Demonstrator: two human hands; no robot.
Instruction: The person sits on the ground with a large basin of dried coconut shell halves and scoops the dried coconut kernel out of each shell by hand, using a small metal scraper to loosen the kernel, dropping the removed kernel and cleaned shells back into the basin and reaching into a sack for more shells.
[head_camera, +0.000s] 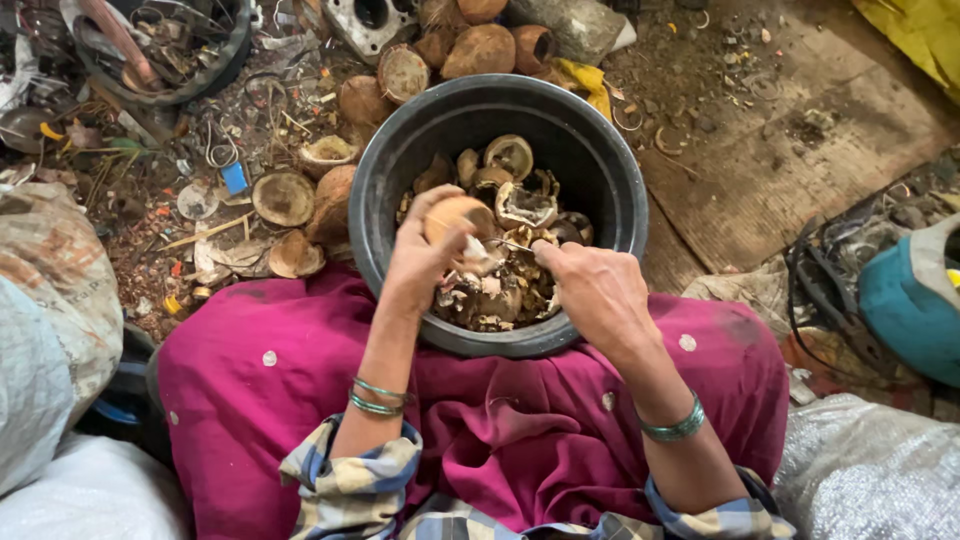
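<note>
Brown, rounded coconut shell piece (458, 216) is sitting in the curled fingers of the left hand (425, 255), over the black plastic tub (400, 150) of shell scraps. Right hand (597, 290) is closing tightly around a thin metal tool (515, 246), its tip touching the shell's pale inner side. Both wrists are bending inward above the magenta cloth lap (250, 370).
</note>
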